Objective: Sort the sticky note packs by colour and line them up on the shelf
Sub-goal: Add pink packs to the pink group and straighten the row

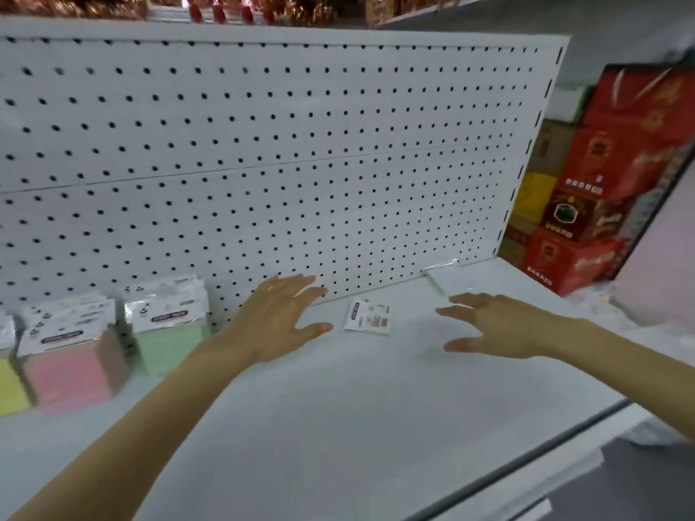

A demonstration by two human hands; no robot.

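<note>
Three rows of sticky note packs stand at the left of the white shelf: yellow packs at the frame edge, pink packs, then green packs. A pale pack lies flat by the pegboard at the right. A loose white label card lies between my hands. My left hand hovers open, fingers spread, just left of the card. My right hand is open too, right of the card and in front of the pale pack. Neither hand holds anything.
A white pegboard forms the back wall of the shelf. Red and brown cartons are stacked beyond the shelf's right end. The shelf's front edge runs diagonally at the lower right. Gold and red goods sit on the shelf above.
</note>
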